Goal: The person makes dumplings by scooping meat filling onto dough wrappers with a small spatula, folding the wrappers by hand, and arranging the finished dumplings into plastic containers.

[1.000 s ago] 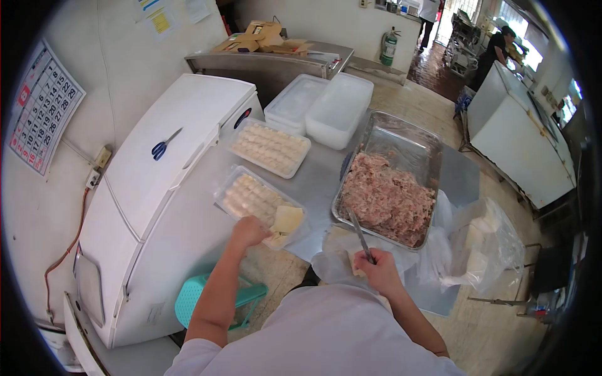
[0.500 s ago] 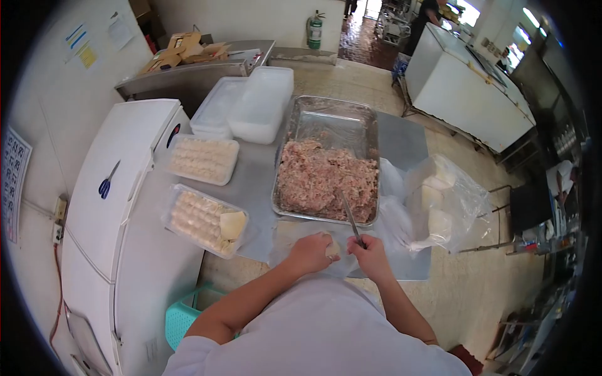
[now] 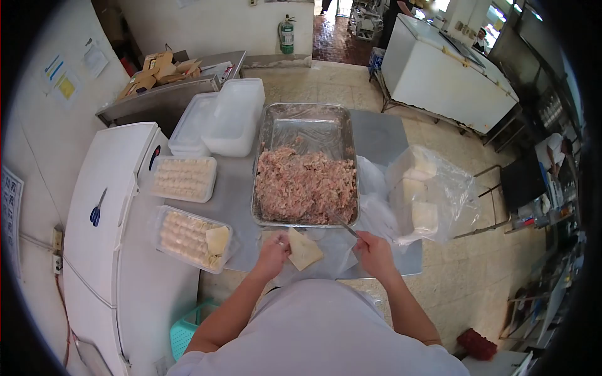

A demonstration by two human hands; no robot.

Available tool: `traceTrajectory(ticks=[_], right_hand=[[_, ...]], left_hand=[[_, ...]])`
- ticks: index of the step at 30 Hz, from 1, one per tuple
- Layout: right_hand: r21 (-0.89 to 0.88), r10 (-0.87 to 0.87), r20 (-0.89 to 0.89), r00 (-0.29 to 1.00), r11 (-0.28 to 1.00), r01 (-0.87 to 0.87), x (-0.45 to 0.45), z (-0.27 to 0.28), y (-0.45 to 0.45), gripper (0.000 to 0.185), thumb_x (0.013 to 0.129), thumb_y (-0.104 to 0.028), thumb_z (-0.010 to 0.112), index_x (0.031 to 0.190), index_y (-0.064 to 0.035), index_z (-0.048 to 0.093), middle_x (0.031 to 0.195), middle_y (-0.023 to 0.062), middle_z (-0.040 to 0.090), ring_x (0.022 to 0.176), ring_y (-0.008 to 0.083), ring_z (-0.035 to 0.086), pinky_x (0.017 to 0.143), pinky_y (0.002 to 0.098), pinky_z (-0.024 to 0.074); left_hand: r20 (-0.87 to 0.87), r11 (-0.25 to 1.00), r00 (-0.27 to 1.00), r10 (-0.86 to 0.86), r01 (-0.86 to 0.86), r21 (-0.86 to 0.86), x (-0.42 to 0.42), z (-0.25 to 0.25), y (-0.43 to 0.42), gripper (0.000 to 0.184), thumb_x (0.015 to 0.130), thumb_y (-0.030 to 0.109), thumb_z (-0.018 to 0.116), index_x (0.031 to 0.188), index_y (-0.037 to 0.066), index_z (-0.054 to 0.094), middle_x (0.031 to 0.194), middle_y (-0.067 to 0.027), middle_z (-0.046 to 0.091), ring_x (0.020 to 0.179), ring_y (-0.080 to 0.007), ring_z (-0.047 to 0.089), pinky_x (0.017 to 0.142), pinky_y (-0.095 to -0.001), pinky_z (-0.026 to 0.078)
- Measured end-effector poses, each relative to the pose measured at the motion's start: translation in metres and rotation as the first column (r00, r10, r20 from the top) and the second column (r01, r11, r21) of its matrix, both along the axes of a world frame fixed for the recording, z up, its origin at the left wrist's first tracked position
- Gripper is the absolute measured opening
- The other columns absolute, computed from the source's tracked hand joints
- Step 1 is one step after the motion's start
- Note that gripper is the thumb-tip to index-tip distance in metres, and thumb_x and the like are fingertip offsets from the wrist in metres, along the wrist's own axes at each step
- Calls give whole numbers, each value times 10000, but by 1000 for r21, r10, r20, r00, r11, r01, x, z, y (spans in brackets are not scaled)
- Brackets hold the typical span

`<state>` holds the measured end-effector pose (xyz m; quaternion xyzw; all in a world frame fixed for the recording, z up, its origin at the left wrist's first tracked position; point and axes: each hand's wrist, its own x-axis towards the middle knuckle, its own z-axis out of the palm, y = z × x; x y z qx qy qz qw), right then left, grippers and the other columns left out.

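A square, pale dough wrapper (image 3: 305,249) lies flat, turned corner-up, in front of the tray. My left hand (image 3: 273,252) pinches its left edge. My right hand (image 3: 375,252) grips a thin metal spreader (image 3: 345,224), whose tip reaches the near right edge of the minced meat (image 3: 306,187). The meat fills the near part of a deep metal tray (image 3: 258,219) lined with clear film. To the left, one plastic box (image 3: 195,241) holds rows of filled dumplings with a loose wrapper (image 3: 217,240) on top. Another box (image 3: 184,178) behind it holds more rows.
Stacked translucent containers (image 3: 232,122) stand at the back left of the metal table (image 3: 382,135). A clear bag of wrapper stacks (image 3: 419,194) sits on the right. Scissors (image 3: 98,210) lie on the white fridge (image 3: 106,169). A turquoise stool (image 3: 183,332) is below left.
My left hand has moved left from a curled hold near the middle, and the wrapper now shows flat. The spreader stays in my right hand. The camera view has shifted.
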<state>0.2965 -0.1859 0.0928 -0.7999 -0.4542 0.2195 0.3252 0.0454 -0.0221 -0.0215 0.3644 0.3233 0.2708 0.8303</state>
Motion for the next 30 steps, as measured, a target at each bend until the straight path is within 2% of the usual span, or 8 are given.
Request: traceTrajectory(ticks=[3,5,14,18,20,23,26,30], right_hand=[[-143,169,378,910,982,-123,16,18,24,254,824,-48,599,1036,-94,731,865,155,716,872,354,706,742,452,554],[-270,272,506,818,951,-149,26,13,43,240,792,-53,611,994,-109,730,865,143,715,882,342,713,758,465,560],[-565,582,464,668,775,-283,43,11,83,227,814,-105,592,977,-155,741,880,128,733,885,321,725,748,473,565],[-607,621,404,672,732,-311,46,22,88,208,814,-133,593,958,-151,741,880,134,736,896,329,724,746,473,566],[-637,633,361,685,704,-314,42,30,91,199,815,-146,590,947,-147,739,881,135,736,900,330,723,747,471,567],[-522,589,304,749,760,-387,48,13,93,182,825,-162,576,913,-110,727,857,159,718,854,355,708,733,464,552],[-295,511,41,858,827,-479,56,-19,96,167,845,-166,585,907,-85,717,844,182,695,798,373,682,716,445,531],[-186,351,-200,915,903,-388,36,-17,91,178,867,-144,609,974,-72,733,827,192,684,742,373,654,688,422,507]], left_hand=[[201,924,959,202,-118,-365,-2,45,6,185,1051,183,526,1188,77,593,1157,-90,684,1083,-232,664,964,-385,539],[131,921,976,172,-112,-372,-10,39,11,226,1057,218,522,1198,54,588,1186,-102,677,1096,-231,663,992,-389,532],[118,836,965,232,-136,-531,-27,44,5,353,1059,224,528,1325,-6,512,1284,-133,626,1203,-289,620,1050,-435,506],[8,851,971,238,-204,-483,-30,41,5,401,1063,277,512,1336,-17,504,1303,-157,622,1216,-318,616,1079,-436,491],[103,858,971,214,-136,-495,-36,34,9,428,1058,287,516,1348,-27,496,1313,-175,620,1223,-331,616,1089,-440,485],[131,838,956,262,-158,-522,-35,49,14,454,1063,296,487,1368,-40,482,1329,-201,615,1228,-350,616,1096,-453,477],[216,851,935,282,-139,-507,-36,58,22,473,1074,311,433,1383,-46,473,1350,-220,601,1246,-364,603,1105,-468,465],[207,860,945,254,-123,-496,-31,53,34,482,1087,326,378,1390,-36,476,1354,-213,594,1266,-370,581,1108,-482,453]])
